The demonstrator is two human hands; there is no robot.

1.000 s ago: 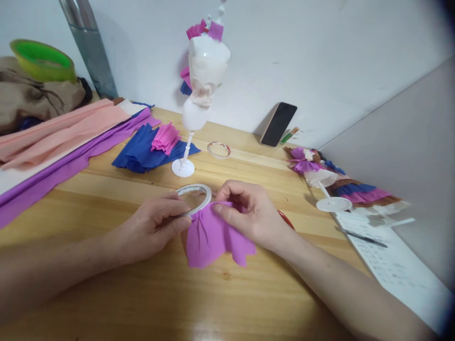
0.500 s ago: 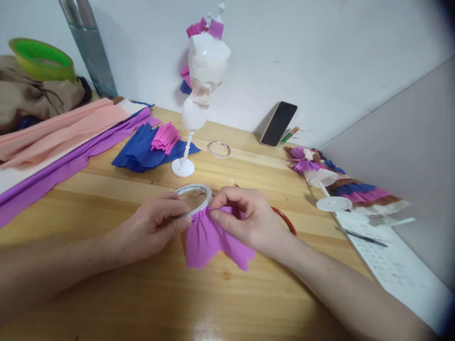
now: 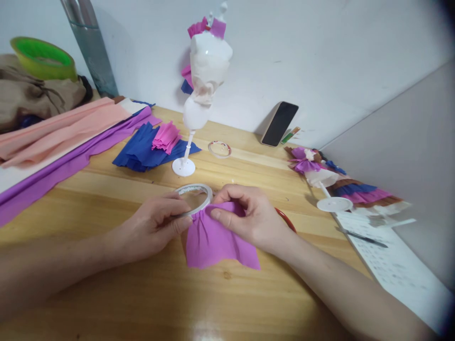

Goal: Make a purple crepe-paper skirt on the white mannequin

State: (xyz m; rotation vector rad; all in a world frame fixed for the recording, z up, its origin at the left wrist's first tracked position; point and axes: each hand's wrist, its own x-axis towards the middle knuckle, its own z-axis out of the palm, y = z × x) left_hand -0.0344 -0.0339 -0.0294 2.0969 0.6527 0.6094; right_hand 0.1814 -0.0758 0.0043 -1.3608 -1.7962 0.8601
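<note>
My left hand pinches the near left rim of a roll of tape, a thin white ring held tilted above the table. A strip of purple crepe paper hangs from the roll's front edge, gathered in small pleats at its top. My right hand grips the upper edge of this paper between thumb and fingers, close against the right side of the roll. Behind my right hand a red-handled object shows in part; the rest of it is hidden.
A white mannequin stand rises behind the hands, beside folded blue crepe paper and a pink piece. Long crepe sheets lie left. A phone leans on the wall; a paper-dressed figure and a pen lie right.
The purple paper's free right part has spread out flatter and a little further right, its lower edge now smoother. My right hand has shifted slightly along it; my left hand stays on the roll.
</note>
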